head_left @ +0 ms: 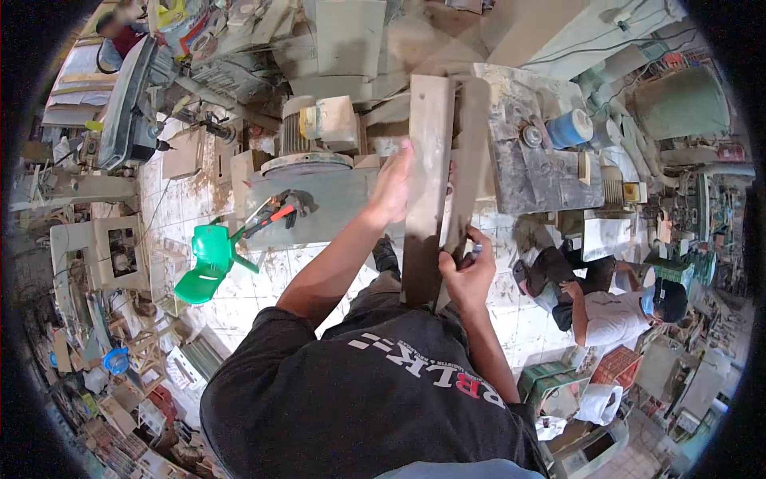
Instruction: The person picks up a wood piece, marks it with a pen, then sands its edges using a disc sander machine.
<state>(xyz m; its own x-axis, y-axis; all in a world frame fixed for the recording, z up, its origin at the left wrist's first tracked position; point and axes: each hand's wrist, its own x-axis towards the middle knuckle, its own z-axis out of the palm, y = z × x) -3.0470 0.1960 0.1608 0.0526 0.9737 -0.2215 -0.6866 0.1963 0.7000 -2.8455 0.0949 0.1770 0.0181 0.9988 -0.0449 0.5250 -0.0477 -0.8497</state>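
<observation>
In front of my chest stands a long, narrow grey-brown board-like piece (425,176). A second long strip (471,152) runs beside it on the right, with a narrow gap between them. My left hand (391,185) is closed around the left edge of the long piece, its fingers partly hidden behind it. Lower down, my right hand (469,275) is at the right strip, fingers curled in and thumb near the gap. Something small and greyish shows between those fingers, too small to name.
A dusty workbench (542,176) with a blue-and-white roll (569,129) stands ahead right. Behind the left hand is a motor-like machine (299,132). On the left are a green plastic chair (209,263) and red-handled tools (279,214). A seated person (614,311) is at right.
</observation>
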